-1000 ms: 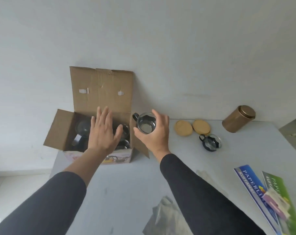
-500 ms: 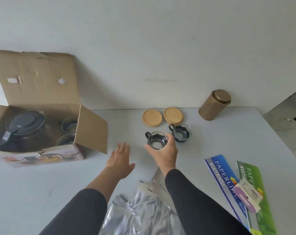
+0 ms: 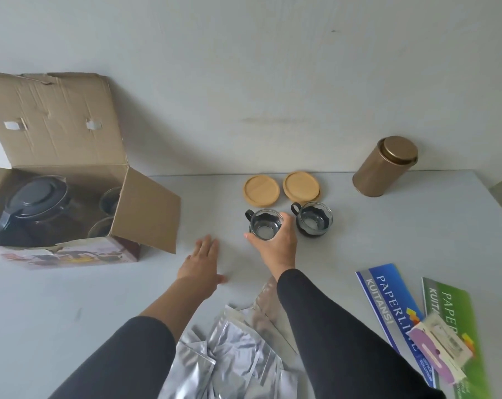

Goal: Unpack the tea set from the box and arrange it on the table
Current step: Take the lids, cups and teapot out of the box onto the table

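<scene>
A: Glass cup (image 3: 265, 228) with a black handle, near mid-worktop, gripped from the near side by the right hand (image 3: 275, 245); thumb and fingers curl round its rim. Whether its base touches the worktop (image 3: 387, 240) I cannot tell.

B: Noted. Neighbours?

A: A second glass cup (image 3: 314, 218) stands just to its right, close but apart, handle pointing left. Behind the pair, two round wooden coasters (image 3: 281, 188) lie flat, edges nearly touching. A bronze tin (image 3: 385, 170) with its lid on stands by the wall, farther right.

B: Left hand?

A: Left hand (image 3: 201, 263) is flat, fingers straight and together, holding nothing, low over the worktop left of the held cup (contact not resolvable).

B: The box?

A: Cardboard box (image 3: 71, 156) at far left, flaps open, back flap leaning on the wall. Inside: a glass teapot (image 3: 32, 211) with a dark lid, and two more glass cups (image 3: 106, 211) by the right wall of the box, partly hidden by a flap.

B: Other items?

A: Crumpled silver foil packets (image 3: 232, 349) at the near edge between the two dark sleeves. At right, a blue booklet (image 3: 393, 306) and a green booklet (image 3: 456, 326), both printed "PAPERLINE", with a small purple carded item (image 3: 439, 341) lying across them.
</scene>
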Available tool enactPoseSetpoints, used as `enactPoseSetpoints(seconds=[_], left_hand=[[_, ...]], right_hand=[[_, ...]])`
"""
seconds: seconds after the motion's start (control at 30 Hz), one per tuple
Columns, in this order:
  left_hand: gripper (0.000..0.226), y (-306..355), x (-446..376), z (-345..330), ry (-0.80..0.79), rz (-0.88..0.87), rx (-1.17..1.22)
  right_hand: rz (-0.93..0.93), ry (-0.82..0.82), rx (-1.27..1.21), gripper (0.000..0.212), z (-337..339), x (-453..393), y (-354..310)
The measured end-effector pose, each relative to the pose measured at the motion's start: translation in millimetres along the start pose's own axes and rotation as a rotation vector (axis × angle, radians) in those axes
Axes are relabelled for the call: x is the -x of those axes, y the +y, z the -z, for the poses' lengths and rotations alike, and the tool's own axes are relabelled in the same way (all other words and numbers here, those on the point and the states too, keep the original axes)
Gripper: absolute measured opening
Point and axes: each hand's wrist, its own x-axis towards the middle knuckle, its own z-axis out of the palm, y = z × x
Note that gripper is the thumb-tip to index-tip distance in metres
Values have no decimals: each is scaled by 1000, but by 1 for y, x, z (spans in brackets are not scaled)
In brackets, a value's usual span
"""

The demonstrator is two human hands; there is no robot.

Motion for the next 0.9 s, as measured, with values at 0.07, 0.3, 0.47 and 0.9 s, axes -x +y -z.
enactPoseSetpoints(seconds=[0.07, 0.3, 0.47, 0.9], left_hand=[[86, 0, 1, 0, -1, 2, 9], [88, 2, 7, 11, -10, -16, 8], [67, 0, 21, 42, 187, -129, 37], [61, -183, 64, 141, 572, 74, 45]], right_hand=[[5, -11, 2, 84, 0, -3, -1], [120, 3, 147, 97, 5, 2, -8], [482, 95, 269, 69, 4, 4, -50], [906, -282, 424, 21, -120, 66, -203]])
